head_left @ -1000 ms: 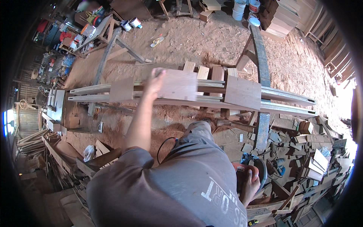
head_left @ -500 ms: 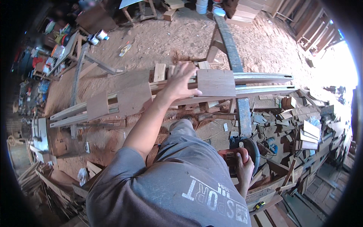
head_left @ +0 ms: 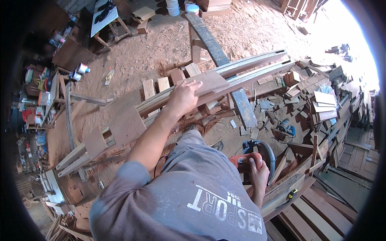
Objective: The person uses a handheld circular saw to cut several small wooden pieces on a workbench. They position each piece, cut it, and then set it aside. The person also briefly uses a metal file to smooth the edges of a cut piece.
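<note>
My left hand [head_left: 184, 97] lies on the left end of a flat brown wooden panel [head_left: 213, 83], fingers stretched over its top and nothing wrapped in them. That panel sits across two long parallel wooden rails [head_left: 261, 74], which run from lower left to upper right in front of me. Two more panels, a larger one [head_left: 127, 124] and a smaller one [head_left: 95, 143], bridge the rails farther left. Low at my right side, my right hand [head_left: 259, 176] is closed round the handle of a red circular saw [head_left: 241, 160] with a big round dark guard.
A dark plank trestle [head_left: 209, 42] crosses under the rails. Short wood blocks [head_left: 163, 83] stick out beyond them. Offcuts [head_left: 301, 94] and a blue power tool [head_left: 285, 127] lie at right. A tape measure [head_left: 292, 194] rests on boards nearby. Sawdust covers the ground [head_left: 144, 52].
My view has turned, so the rails now slant up to the right. My left hand has settled from spread, blurred fingers onto the panel. The saw stays in my right hand.
</note>
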Available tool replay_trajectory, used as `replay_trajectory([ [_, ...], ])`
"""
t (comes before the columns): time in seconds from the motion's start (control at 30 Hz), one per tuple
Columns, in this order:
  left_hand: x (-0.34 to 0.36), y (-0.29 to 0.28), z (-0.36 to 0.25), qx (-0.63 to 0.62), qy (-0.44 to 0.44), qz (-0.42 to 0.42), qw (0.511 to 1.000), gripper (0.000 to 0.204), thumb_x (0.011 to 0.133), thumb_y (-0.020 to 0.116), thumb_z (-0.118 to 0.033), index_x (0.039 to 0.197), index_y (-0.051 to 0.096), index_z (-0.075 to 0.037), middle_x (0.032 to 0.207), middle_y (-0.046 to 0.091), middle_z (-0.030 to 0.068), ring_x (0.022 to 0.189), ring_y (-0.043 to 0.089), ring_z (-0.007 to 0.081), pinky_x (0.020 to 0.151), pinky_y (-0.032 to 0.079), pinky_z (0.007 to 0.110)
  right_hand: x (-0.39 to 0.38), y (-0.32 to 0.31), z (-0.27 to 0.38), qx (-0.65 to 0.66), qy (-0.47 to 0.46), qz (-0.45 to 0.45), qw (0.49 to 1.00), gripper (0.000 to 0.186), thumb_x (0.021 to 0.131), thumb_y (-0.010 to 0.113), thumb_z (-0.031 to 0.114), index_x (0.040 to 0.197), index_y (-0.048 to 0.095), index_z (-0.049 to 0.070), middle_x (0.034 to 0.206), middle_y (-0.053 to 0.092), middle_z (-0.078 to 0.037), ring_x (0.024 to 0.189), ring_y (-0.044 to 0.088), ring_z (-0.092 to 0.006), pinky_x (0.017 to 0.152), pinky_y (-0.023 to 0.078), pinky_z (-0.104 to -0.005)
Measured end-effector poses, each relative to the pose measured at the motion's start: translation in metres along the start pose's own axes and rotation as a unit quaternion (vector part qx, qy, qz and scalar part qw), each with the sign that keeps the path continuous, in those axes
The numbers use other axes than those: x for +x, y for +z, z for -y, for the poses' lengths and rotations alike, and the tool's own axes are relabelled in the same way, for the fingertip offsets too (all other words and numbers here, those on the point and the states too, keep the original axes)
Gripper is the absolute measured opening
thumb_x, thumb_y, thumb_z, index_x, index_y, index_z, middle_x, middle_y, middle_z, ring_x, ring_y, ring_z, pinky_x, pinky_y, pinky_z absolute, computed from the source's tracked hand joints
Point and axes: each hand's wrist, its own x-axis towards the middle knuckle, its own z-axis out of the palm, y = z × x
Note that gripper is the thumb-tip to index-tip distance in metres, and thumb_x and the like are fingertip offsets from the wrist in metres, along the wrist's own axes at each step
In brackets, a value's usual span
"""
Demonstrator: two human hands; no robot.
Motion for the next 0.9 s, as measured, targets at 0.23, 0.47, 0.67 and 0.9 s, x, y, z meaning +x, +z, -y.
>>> replay_trajectory([
  [0.23, 0.022, -0.055, -0.028, -0.144, 0.036, -0.110, 0.983, 0.027, 0.092, 0.077, -0.016, 0.117, 0.075, -0.004, 0.104, 0.076, 0.0224, 0.095, 0.076, 0.0369, 0.080, 0.059, 0.044, -0.007, -0.007, -0.007, 0.064, 0.032, -0.026, 0.997, 0.037, 0.099, 0.074, 0.033, 0.113, 0.075, -0.001, 0.100, 0.079, -0.017, 0.092, 0.075, -0.0242, 0.084, 0.056, -0.0384],
  [0.47, 0.026, -0.025, -0.055, -0.188, 0.083, -0.100, 0.973, 0.026, 0.090, 0.079, -0.012, 0.115, 0.076, -0.005, 0.107, 0.077, 0.0193, 0.096, 0.076, 0.0343, 0.082, 0.059, 0.040, -0.011, -0.024, 0.003, 0.135, 0.045, -0.056, 0.988, 0.033, 0.100, 0.074, 0.025, 0.115, 0.074, -0.005, 0.100, 0.078, -0.013, 0.092, 0.072, -0.0176, 0.084, 0.056, -0.0335],
  [0.67, 0.018, -0.010, -0.052, -0.250, 0.069, -0.154, 0.953, 0.031, 0.084, 0.084, -0.007, 0.114, 0.076, -0.003, 0.109, 0.079, 0.0155, 0.101, 0.078, 0.0261, 0.089, 0.061, 0.036, -0.020, -0.046, 0.030, 0.258, 0.018, -0.066, 0.964, 0.033, 0.103, 0.070, 0.022, 0.122, 0.072, -0.005, 0.106, 0.077, -0.010, 0.094, 0.071, -0.0155, 0.084, 0.057, -0.0303],
  [0.9, 0.014, 0.016, -0.025, -0.313, 0.134, -0.141, 0.930, 0.032, 0.087, 0.084, -0.013, 0.116, 0.077, -0.004, 0.113, 0.078, 0.0182, 0.108, 0.076, 0.0288, 0.093, 0.061, 0.038, -0.029, -0.077, 0.078, 0.332, -0.044, -0.058, 0.940, 0.046, 0.101, 0.075, 0.027, 0.132, 0.066, -0.006, 0.102, 0.073, -0.008, 0.081, 0.068, -0.0103, 0.067, 0.054, -0.0224],
])
